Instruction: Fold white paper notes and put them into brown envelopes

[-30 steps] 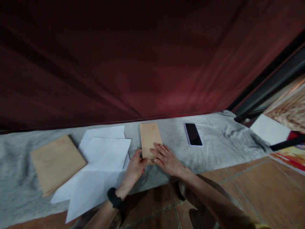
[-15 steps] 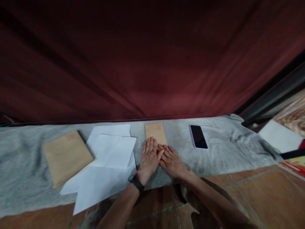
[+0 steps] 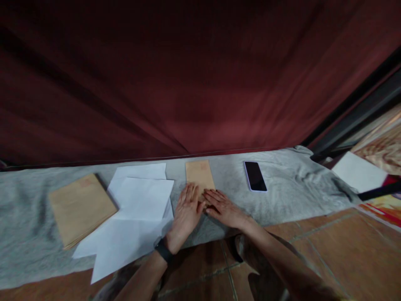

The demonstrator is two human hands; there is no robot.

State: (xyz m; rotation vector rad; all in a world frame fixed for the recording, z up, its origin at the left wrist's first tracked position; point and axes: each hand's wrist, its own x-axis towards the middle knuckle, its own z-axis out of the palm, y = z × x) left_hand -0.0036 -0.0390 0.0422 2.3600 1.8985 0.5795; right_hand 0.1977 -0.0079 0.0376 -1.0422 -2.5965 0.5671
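Note:
A brown paper envelope (image 3: 199,172) with a faint reddish print near its far right corner lies flat on the grey cloth. My left hand (image 3: 187,209), a dark band on its wrist, rests on the near left part of the envelope with fingers stretched out. On the near right part lies my right hand (image 3: 223,208), its fingers also extended and flat. The thumbs come close together at the near end, and the hands cover that end of the envelope. Neither hand grasps anything.
Left of the hands, several white paper sheets (image 3: 138,209) overlap, beside a stack of brown envelopes (image 3: 82,209). A phone (image 3: 255,176) lies to the right. All rest on the grey cloth (image 3: 290,188) over a tiled floor (image 3: 338,246). A dark red curtain (image 3: 200,96) hangs behind.
The view has shifted slightly, so the cloth's things appear further left. Both hands stay on the envelope; the left hand has slid a little toward its near left edge.

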